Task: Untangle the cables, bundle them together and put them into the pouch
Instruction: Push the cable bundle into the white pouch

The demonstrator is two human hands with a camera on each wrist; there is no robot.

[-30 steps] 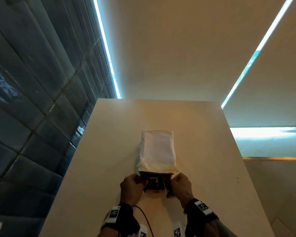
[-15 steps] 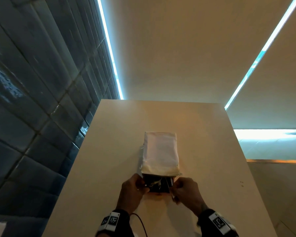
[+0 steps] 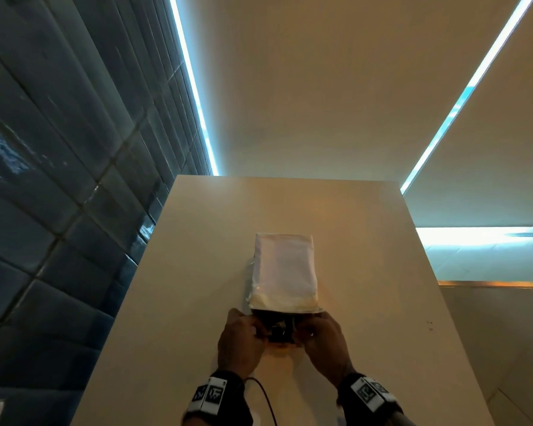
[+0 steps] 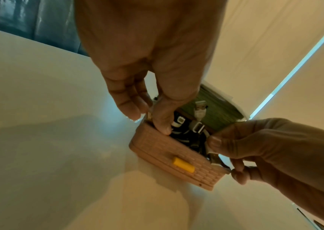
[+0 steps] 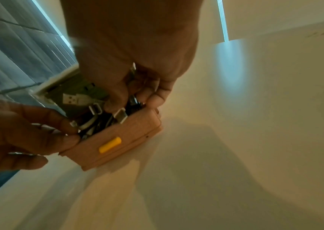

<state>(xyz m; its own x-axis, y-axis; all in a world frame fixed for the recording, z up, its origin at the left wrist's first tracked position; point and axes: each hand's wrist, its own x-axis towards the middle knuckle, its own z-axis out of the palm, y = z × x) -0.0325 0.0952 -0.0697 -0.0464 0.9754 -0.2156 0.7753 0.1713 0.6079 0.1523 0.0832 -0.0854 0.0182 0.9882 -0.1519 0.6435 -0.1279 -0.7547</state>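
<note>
A pouch (image 3: 283,272) stands on the table with its white flap raised. Its tan front wall (image 4: 167,149) carries a yellow tab (image 4: 183,166), and the lining is green. Dark and white cables (image 4: 188,132) with USB plugs lie bundled inside the open mouth. My left hand (image 4: 149,119) pinches the pouch's left edge, thumb inside and fingers outside. My right hand (image 5: 135,104) pinches the right edge, its thumb down among the cables (image 5: 98,123). In the head view the left hand (image 3: 240,336) and right hand (image 3: 320,336) flank the mouth.
The pale table (image 3: 197,302) runs forward to a far edge. A dark tiled wall (image 3: 59,210) rises along the table's left side. A thin black wire (image 3: 265,401) trails from my left wristband. Floor drops away to the right of the table.
Both hands stay at the pouch's mouth. Their fingers have drawn a little inward over the cables, and the dark opening looks slightly narrower.
</note>
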